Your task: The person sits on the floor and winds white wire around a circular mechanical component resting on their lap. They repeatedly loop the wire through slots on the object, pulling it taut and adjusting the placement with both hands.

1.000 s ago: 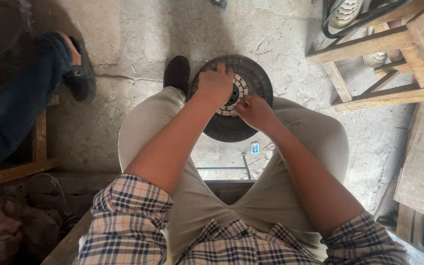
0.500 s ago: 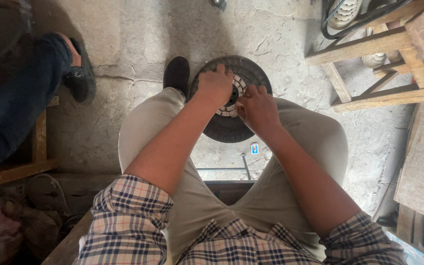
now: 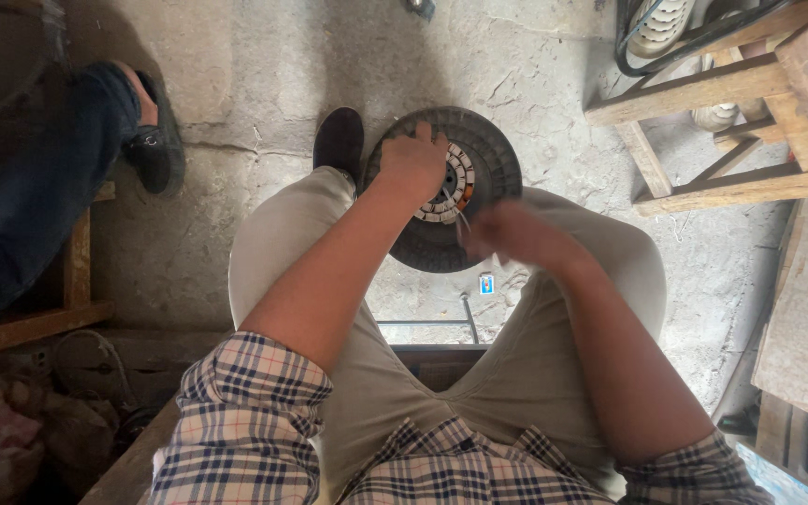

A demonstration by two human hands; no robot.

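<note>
Left hand (image 3: pixel 413 161) stretched forward, fingers curled down, palm pressed flat; right hand (image 3: pixel 507 234) blurred, drawn nearer, fingers loosely bunched, forearms bare.

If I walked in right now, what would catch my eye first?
Probably the dark round disc with a ring of copper-and-white windings at its hub, propped between the seated person's knees at centre. The left hand grips its top edge while the blurred right hand works at the windings. At far left, another person's leg and dark shoe rest on the concrete floor.
</note>
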